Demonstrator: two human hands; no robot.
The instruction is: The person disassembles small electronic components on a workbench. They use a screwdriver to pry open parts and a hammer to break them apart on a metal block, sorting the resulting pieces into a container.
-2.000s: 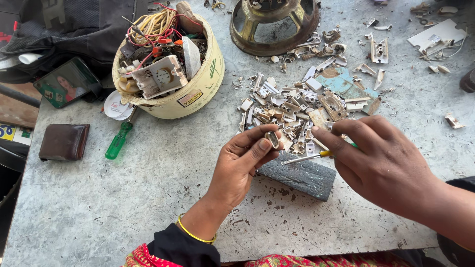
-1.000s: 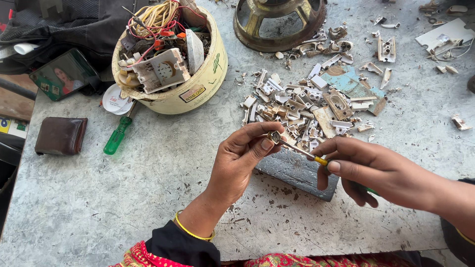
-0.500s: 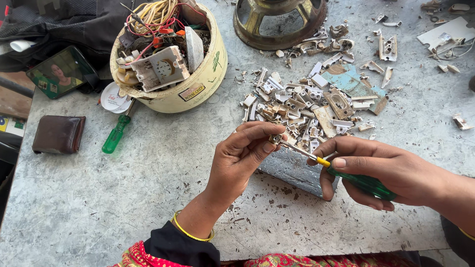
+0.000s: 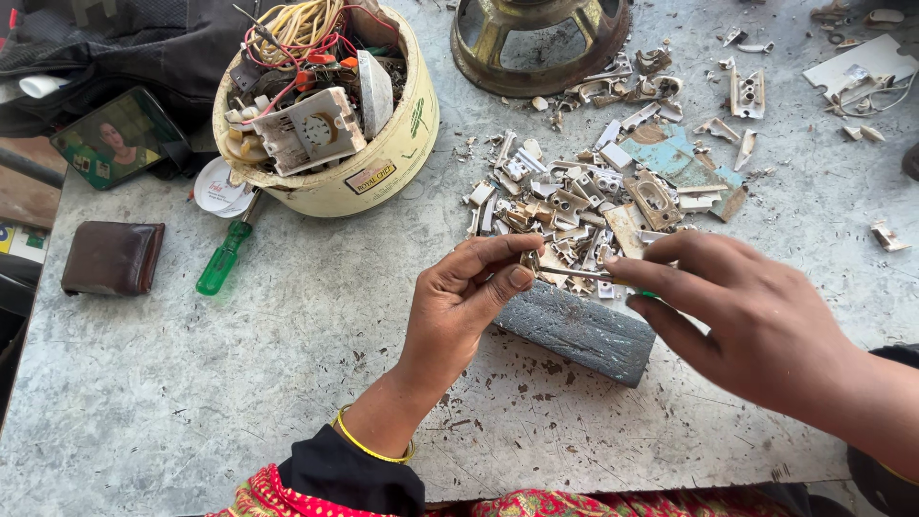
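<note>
Left hand (image 4: 469, 302) pinched a small metal part (image 4: 529, 260) between thumb and fingertips, clamped on it just above the near end of a grey block (image 4: 579, 330) that lay on the surface (image 4: 191, 402). Right hand (image 4: 747, 311) was closed around a screwdriver (image 4: 584, 274), whose thin shaft ran leftward from the fingers to meet the part; only a sliver of its green and yellow handle showed beside the fingers. The two hands sat close together, the part between them and nearer the left thumb. Just behind them lay a pile (image 4: 613, 191) of broken white and brass switch pieces, spread toward a round metal frame (image 4: 541, 43) at the far edge. To the left stood a cream tub (image 4: 383, 163) stuffed with wires and switch parts, and a second, green-handled screwdriver (image 4: 223, 260) lay against its base, well apart from the left hand. A brown wallet (image 4: 113, 257) lay farther left near the surface's edge, with a phone (image 4: 117, 137) behind it, resting on dark cloth. More white scraps were scattered at the far right corner. A yellow bangle (image 4: 369, 445) circled the left wrist above a dark sleeve.
</note>
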